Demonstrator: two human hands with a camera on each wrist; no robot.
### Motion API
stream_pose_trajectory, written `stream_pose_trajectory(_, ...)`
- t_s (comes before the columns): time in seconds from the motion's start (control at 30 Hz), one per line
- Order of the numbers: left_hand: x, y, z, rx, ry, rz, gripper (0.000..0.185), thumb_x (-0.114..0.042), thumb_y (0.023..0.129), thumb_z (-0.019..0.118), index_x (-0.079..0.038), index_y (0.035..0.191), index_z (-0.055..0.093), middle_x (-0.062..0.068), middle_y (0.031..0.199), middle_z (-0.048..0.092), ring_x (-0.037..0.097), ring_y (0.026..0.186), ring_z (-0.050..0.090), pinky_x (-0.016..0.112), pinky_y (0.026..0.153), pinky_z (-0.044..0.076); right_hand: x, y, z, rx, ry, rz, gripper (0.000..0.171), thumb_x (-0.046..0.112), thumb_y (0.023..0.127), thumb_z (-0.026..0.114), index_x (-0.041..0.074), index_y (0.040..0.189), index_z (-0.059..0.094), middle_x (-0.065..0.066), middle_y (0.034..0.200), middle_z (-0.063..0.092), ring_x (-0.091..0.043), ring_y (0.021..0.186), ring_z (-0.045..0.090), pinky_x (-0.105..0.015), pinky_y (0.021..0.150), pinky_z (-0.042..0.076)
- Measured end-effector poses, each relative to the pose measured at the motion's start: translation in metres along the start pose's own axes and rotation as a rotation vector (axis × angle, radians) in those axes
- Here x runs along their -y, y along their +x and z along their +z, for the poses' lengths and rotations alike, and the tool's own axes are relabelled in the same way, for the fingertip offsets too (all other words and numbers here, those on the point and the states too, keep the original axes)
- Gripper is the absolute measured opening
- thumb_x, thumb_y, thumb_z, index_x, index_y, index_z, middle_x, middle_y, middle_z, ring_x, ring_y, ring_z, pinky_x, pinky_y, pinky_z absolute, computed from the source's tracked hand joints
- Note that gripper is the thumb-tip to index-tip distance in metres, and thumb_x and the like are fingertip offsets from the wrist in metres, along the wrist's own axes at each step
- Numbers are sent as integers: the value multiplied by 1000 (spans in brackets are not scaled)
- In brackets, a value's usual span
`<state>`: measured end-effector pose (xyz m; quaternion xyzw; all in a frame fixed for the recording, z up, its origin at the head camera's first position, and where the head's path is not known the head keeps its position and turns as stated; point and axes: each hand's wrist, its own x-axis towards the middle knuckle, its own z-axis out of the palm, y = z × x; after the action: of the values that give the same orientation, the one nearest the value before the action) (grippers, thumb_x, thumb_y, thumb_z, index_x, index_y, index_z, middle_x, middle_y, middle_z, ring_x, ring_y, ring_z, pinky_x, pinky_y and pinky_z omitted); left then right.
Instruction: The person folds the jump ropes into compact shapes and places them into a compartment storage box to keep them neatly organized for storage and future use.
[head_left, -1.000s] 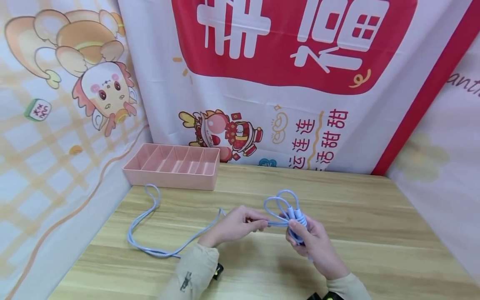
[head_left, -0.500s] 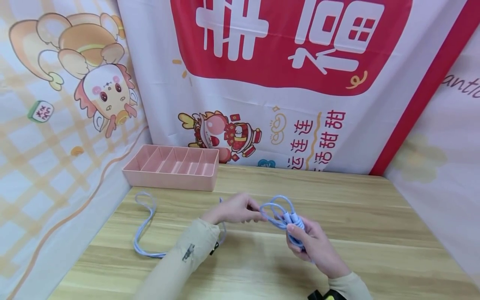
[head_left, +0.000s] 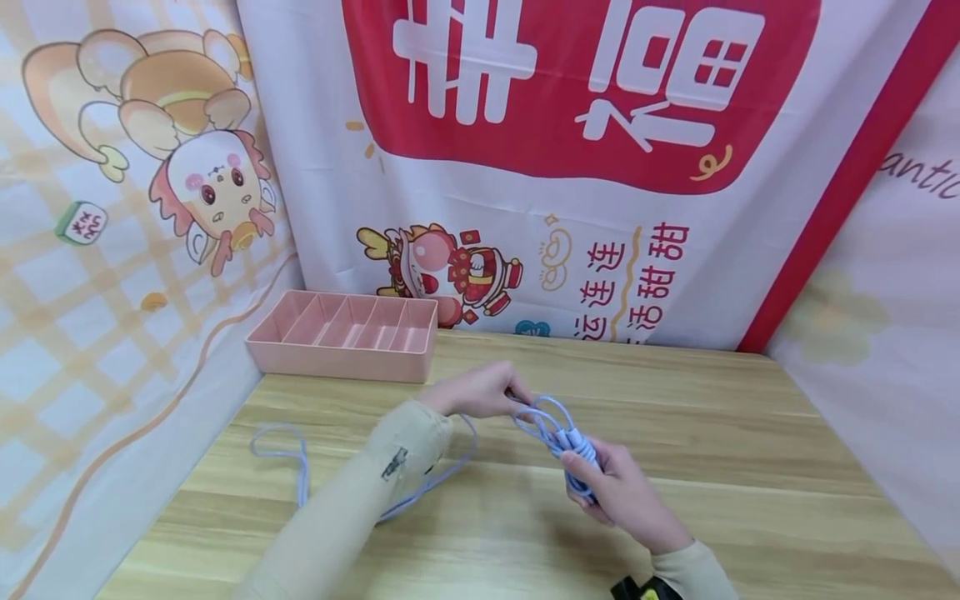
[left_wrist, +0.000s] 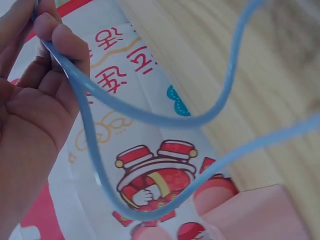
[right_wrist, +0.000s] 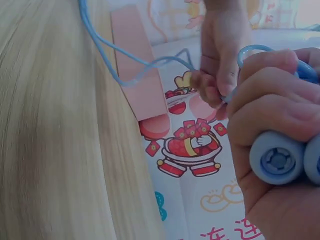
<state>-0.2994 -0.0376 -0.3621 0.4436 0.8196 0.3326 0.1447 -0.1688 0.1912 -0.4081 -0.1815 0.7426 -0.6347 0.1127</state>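
A light blue jump rope (head_left: 583,454) is bundled in my right hand (head_left: 622,487), with cord wound around its handles and loops standing out at the top. Two round handle ends (right_wrist: 275,156) poke out below the curled right fingers in the right wrist view. My left hand (head_left: 482,390) pinches the cord just left of those loops. From its fingertips two strands of cord (left_wrist: 155,119) hang in curves in the left wrist view. The loose cord (head_left: 442,479) trails over the table to the left, partly hidden behind the left sleeve.
A pink divided box (head_left: 337,363) with several compartments stands at the back left of the wooden table (head_left: 750,442). Printed cloth (head_left: 322,167) hangs behind the table and along both sides.
My left hand has moved away from me and slightly right, up beside the loops. The right hand has shifted slightly left with the bundle. The trailing cord has changed its curve.
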Motion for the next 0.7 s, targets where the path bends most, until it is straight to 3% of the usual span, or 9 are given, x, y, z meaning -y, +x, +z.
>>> stream_pose_trajectory(0.17, -8, 14, -8, 33, 92, 14, 13, -16, 90, 75, -9, 100, 79, -11, 80, 72, 2, 59, 57, 18, 58, 46, -3, 2, 0, 14, -97, -15, 32, 30, 103, 54, -1, 107, 58, -8, 65, 54, -10, 43, 41, -20, 35, 33)
stream_pose_trajectory(0.3, -16, 17, -11, 40, 147, 12, 14, -17, 88, 77, -11, 100, 78, -11, 85, 73, -1, 71, 64, 17, 68, 51, -4, 4, 0, 57, -149, -36, 30, 30, 103, 53, 0, 106, 59, -12, 73, 63, -21, 48, 55, -30, 38, 45)
stream_pose_trajectory(0.43, -21, 19, -11, 42, 179, -4, 13, -17, 86, 78, -11, 98, 79, -10, 87, 73, -3, 76, 64, 17, 73, 51, -6, 6, -2, 119, -177, -85, 26, 25, 105, 51, 2, 112, 60, -14, 82, 68, -34, 69, 66, -40, 60, 55)
stream_pose_trajectory(0.57, -24, 21, -11, 34, 237, 2, 13, -20, 85, 80, -13, 95, 80, -13, 84, 72, -4, 75, 63, 17, 74, 49, -9, 9, -2, 139, -225, -107, 22, 23, 105, 50, 5, 111, 61, -11, 87, 69, -30, 83, 67, -37, 76, 54)
stream_pose_trajectory(0.7, -28, 23, -10, 27, 293, 42, 8, -18, 85, 80, -14, 92, 80, -15, 81, 71, -1, 72, 61, 18, 72, 47, -11, 11, 0, 120, -248, -82, 20, 23, 105, 51, 6, 104, 59, -10, 83, 66, -24, 74, 63, -38, 67, 55)
